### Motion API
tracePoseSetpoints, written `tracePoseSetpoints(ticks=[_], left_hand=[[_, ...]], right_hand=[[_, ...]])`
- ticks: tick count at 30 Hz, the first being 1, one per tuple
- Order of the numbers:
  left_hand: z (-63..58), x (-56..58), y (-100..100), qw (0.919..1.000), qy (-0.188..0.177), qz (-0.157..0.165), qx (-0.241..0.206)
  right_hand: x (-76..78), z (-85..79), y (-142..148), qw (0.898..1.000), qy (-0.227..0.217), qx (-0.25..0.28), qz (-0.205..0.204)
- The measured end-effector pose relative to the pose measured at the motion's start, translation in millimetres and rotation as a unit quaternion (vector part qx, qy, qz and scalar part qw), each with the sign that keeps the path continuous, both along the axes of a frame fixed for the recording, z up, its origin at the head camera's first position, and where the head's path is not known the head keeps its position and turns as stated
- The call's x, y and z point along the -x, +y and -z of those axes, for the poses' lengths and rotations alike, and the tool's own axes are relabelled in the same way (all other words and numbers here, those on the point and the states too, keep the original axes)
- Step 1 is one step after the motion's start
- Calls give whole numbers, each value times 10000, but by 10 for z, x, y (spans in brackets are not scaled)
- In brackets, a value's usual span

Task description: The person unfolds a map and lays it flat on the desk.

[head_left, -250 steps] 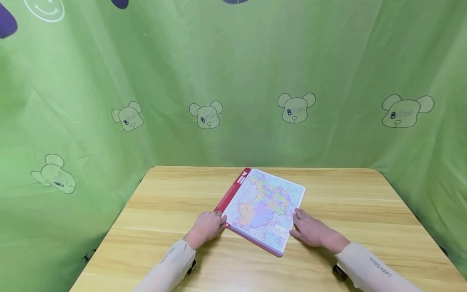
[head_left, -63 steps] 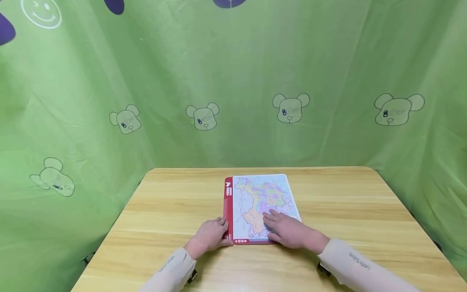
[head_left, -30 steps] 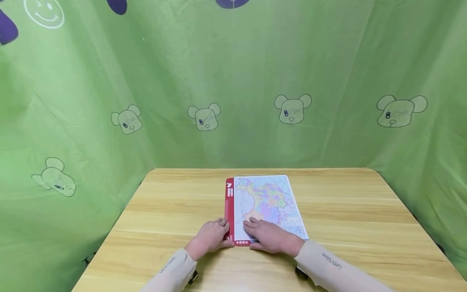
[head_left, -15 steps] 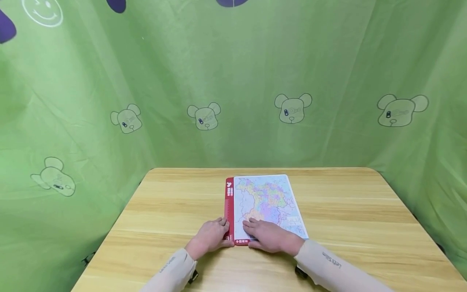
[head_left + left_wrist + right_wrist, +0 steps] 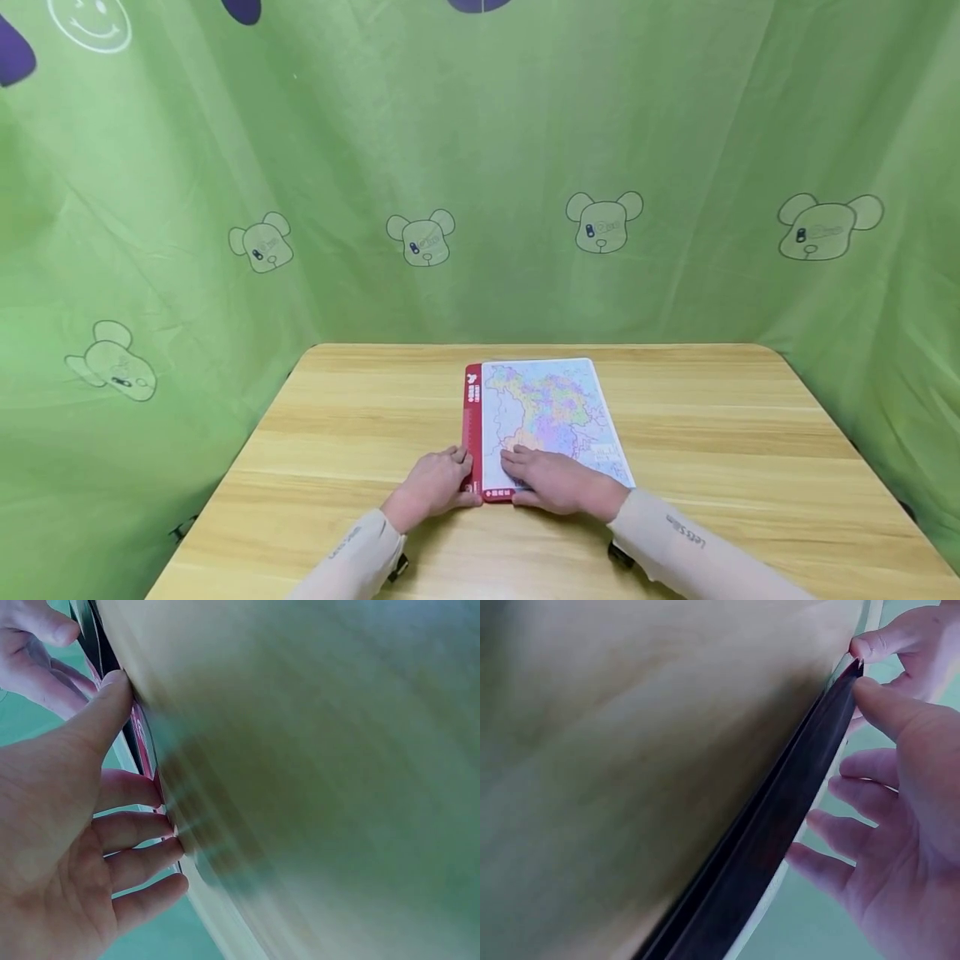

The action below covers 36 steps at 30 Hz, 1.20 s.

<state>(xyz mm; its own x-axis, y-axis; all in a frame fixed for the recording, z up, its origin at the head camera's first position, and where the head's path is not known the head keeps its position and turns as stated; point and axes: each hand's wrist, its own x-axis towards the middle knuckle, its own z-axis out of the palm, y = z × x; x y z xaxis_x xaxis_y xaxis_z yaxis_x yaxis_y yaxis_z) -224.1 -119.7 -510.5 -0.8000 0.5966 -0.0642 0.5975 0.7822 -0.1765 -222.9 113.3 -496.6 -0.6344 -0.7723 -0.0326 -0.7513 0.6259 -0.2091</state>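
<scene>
A flat rectangular map board (image 5: pixel 555 408) lies on the table with its red margin at the left. My left hand (image 5: pixel 433 485) touches that margin near the front left corner, its thumb at the near edge. In the left wrist view, the left hand's fingers (image 5: pixel 139 825) are spread and fairly straight, tips at the edge. My right hand (image 5: pixel 558 481) rests on the front part of the map, fingers extended and thumb at the near edge. The right wrist view shows the board's dark edge (image 5: pixel 769 825) as layers with a narrow gap, beside my right hand (image 5: pixel 900 817).
Around the board is the light wooden table (image 5: pixel 720 433), with rounded far corners. Behind and beside it hangs a green curtain (image 5: pixel 510 283) printed with bear heads. A black band (image 5: pixel 621 555) shows under the right sleeve.
Earlier the board lay slanted between both hands; it is now squared to the table. My right hand moved from its right side onto the map, then left. Over the last second, little differs.
</scene>
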Motion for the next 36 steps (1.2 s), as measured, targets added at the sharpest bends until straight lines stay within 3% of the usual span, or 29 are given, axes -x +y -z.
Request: tracePoseSetpoints(ticks=[14, 36], left_hand=[[-38, -17, 10, 10000, 9, 2, 28], [-29, -32, 22, 10000, -16, -60, 23]], right_hand=[[-5, -107, 17, 9995, 247, 64, -179], [-3, -267, 113, 9901, 1029, 760, -579]])
